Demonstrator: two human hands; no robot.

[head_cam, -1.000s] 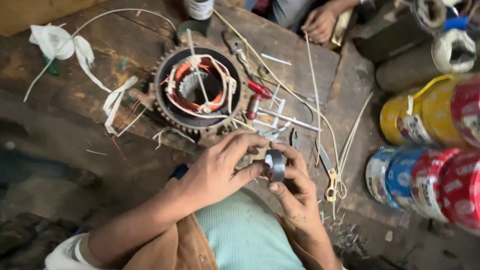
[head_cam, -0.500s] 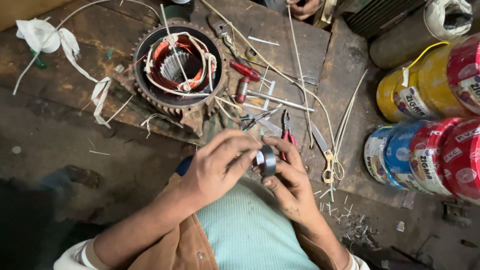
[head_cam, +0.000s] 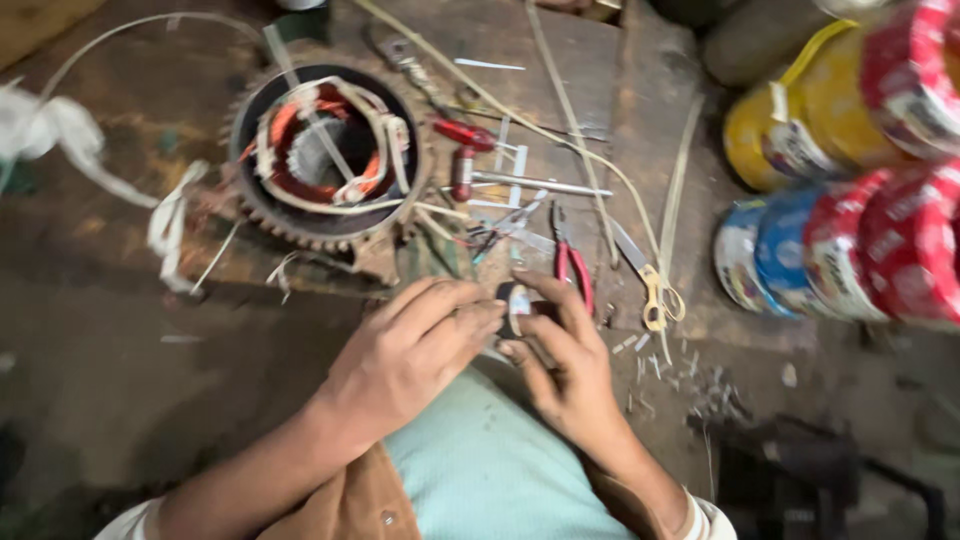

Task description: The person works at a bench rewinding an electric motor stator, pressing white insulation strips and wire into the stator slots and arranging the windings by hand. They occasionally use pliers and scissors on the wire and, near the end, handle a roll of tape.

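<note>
While both hands meet low in the middle of the view, just above the lap, a small dark roll of tape [head_cam: 516, 306] sits pinched between them. The left hand [head_cam: 405, 355] curls its fingers over the roll from the left, closed around it; the right hand [head_cam: 565, 365] grips it from the other side with thumb and fingertips, also closed on it. The picture is soft with motion, so whether a loose end of tape is already lifted I cannot tell; it looks like the step of finding or peeling the end, which would call for a fingernail at the roll's rim and a steady hold from the other hand.

Just beyond the hands, red-handled pliers [head_cam: 570, 262] lie on the wooden surface [head_cam: 640, 150], with yellow-handled scissors [head_cam: 650, 290] near them to the right and a red-handled screwdriver [head_cam: 475, 150] further up. Thin pale strips and cut scraps litter this patch, so there is little bare room straight ahead of the hands.

Farther off to the left stands the motor stator [head_cam: 325, 150], its copper windings wrapped in pale lacing, close to the near edge of the surface where it drops to the darker floor [head_cam: 120, 400]. Along the right edge, well apart from the hands, lie coloured wire spools [head_cam: 830, 250], red, blue and yellow.
</note>
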